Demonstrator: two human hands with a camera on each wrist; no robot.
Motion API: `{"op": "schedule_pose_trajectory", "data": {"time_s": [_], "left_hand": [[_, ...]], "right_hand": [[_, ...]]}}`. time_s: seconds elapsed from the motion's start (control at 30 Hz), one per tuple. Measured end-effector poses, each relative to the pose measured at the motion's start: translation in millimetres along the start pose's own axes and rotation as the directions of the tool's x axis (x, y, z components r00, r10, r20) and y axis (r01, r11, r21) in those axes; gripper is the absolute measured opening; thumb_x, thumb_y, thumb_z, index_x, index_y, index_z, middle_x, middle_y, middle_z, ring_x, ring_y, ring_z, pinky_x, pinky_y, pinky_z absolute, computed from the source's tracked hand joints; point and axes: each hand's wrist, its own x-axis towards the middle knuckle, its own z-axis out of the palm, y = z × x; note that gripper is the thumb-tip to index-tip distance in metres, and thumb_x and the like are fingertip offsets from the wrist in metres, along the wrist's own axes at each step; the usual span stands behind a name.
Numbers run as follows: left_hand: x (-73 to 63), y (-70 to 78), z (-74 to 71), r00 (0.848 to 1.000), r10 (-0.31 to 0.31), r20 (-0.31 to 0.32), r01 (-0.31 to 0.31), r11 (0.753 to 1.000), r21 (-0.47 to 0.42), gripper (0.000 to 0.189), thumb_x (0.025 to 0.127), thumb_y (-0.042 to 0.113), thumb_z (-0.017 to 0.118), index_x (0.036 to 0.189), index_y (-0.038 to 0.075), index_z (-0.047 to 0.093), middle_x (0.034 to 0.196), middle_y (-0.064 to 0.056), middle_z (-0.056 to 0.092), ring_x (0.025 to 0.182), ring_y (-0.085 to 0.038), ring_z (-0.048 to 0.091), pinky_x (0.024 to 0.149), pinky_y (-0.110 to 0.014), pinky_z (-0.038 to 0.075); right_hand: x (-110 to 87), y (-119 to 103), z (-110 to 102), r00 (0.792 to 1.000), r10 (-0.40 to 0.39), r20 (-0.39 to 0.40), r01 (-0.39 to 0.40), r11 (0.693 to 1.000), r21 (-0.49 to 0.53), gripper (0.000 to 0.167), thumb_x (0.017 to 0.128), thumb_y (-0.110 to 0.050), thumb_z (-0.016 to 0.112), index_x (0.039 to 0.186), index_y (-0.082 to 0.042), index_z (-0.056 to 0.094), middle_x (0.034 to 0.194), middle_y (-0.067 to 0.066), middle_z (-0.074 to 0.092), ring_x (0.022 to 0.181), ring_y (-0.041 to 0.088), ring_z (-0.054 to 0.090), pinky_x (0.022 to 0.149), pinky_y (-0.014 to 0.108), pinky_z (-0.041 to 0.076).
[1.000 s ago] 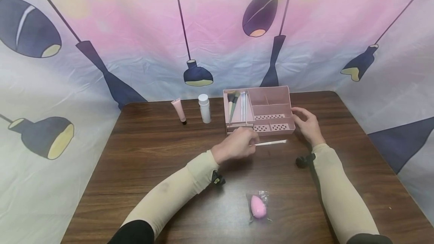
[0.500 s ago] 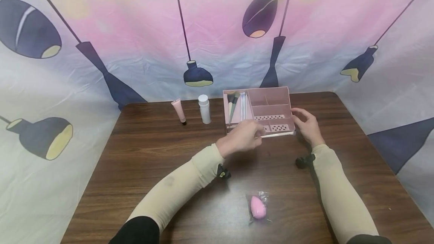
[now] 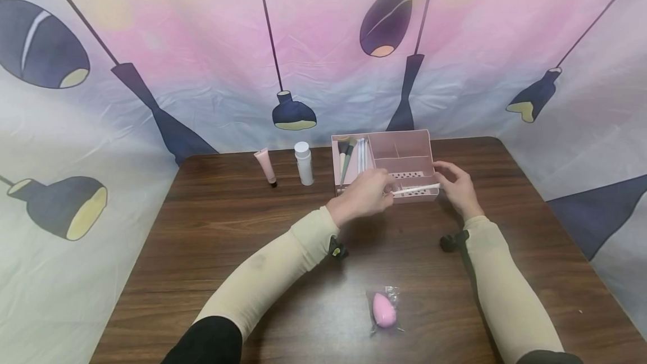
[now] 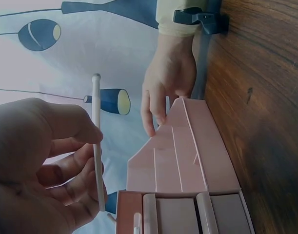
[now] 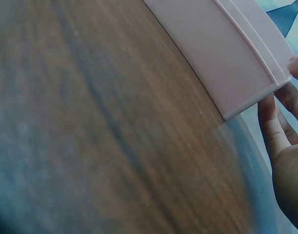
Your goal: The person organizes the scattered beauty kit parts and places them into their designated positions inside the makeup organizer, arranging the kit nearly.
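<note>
White stick over pink organizer

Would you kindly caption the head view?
Left hand pinches slim white stick over pink plastic organizer; right hand steadies it.

Both forearms in beige sleeves reach from the lower edge of the head view toward mid-frame. The left hand, just left of centre, has its fingers and thumb curled in a pinch. The right hand, right of centre, is held edge-on with fingers nearly straight, thumb on top.
</note>
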Motion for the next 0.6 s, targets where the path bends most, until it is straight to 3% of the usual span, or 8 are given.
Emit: {"op": "schedule_pose_trajectory", "data": {"time_s": [0.2,0.47,0.6], "left_hand": [[8.8,-1.2,0.7,1.000,-0.016,0.006,0.016,1.000,-0.002,0.021,0.084,0.011,0.065,0.104,0.011,0.072,0.099,-0.002,0.067,0.090,-0.013,0.064,0.079,-0.022,0.052],[19.4,-7.9,2.0,0.998,-0.059,-0.008,0.059,0.998,-0.017,0.024,0.084,0.008,0.064,0.106,0.008,0.072,0.105,-0.003,0.069,0.095,-0.014,0.066,0.082,-0.023,0.053],[24.2,-11.4,2.8,0.999,-0.044,-0.018,0.044,0.999,-0.006,0.023,0.084,0.008,0.063,0.105,0.008,0.073,0.103,-0.003,0.070,0.093,-0.014,0.066,0.081,-0.023,0.053]], "right_hand": [[0.7,1.7,1.5,1.000,0.007,-0.006,-0.007,1.000,0.023,0.039,0.095,-0.024,0.063,0.132,-0.011,0.058,0.137,0.015,0.055,0.116,0.016,0.053,0.083,0.016,0.045],[1.5,3.1,2.3,1.000,0.011,0.001,-0.011,1.000,0.025,0.039,0.097,-0.025,0.061,0.132,-0.010,0.057,0.138,0.015,0.054,0.128,0.028,0.050,0.104,0.044,0.044],[2.3,3.1,2.0,1.000,0.006,-0.001,-0.006,0.999,0.031,0.038,0.097,-0.024,0.060,0.132,-0.010,0.057,0.139,0.014,0.053,0.129,0.027,0.048,0.105,0.045,0.042]]}}
